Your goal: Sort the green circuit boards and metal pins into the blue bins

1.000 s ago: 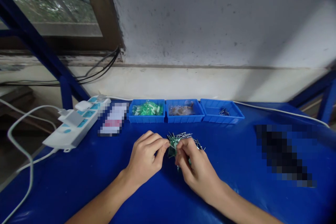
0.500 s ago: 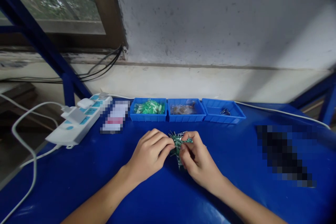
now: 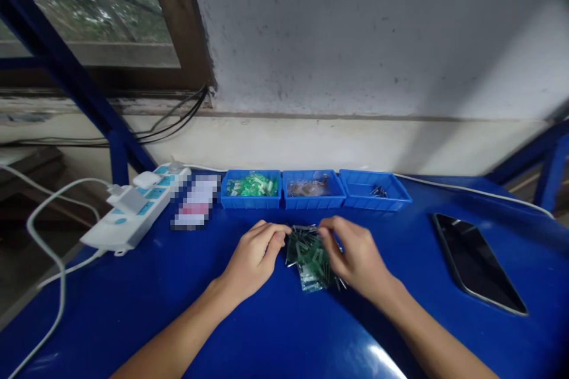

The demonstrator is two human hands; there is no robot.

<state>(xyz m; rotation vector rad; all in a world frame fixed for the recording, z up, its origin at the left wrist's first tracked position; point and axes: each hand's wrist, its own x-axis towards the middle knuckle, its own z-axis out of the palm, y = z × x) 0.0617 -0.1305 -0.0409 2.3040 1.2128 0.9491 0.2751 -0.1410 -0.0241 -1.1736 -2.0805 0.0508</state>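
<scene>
Pile of thin metal pins and green plastic (image 3: 311, 260) is partly covered: its right side is masked by the right hand (image 3: 353, 251); single pins can't be counted. Right fingers are curled and slightly blurred, so whether anything is gripped can't be told. Left hand (image 3: 255, 251): thumb and index held close together; a pinched pin can't be confirmed. Both forearms are cut off by the lower picture edge. Item by the power strip (image 3: 133, 222) is pixelated, not identifiable.

Pile is located on the blue table (image 3: 284, 337), between the hands: just beside the left fingertips, partly beneath the right hand from this view. Contact by the left can't be confirmed.

Far side is bounded by three blue bins in a row: left bin (image 3: 251, 202), middle bin (image 3: 315, 204), right bin (image 3: 377, 204); the wall (image 3: 355, 41) is seen behind. Phone (image 3: 482, 263) is set well apart to the right. Bare tabletop is seen between phone and right hand, also between the forearms.
</scene>
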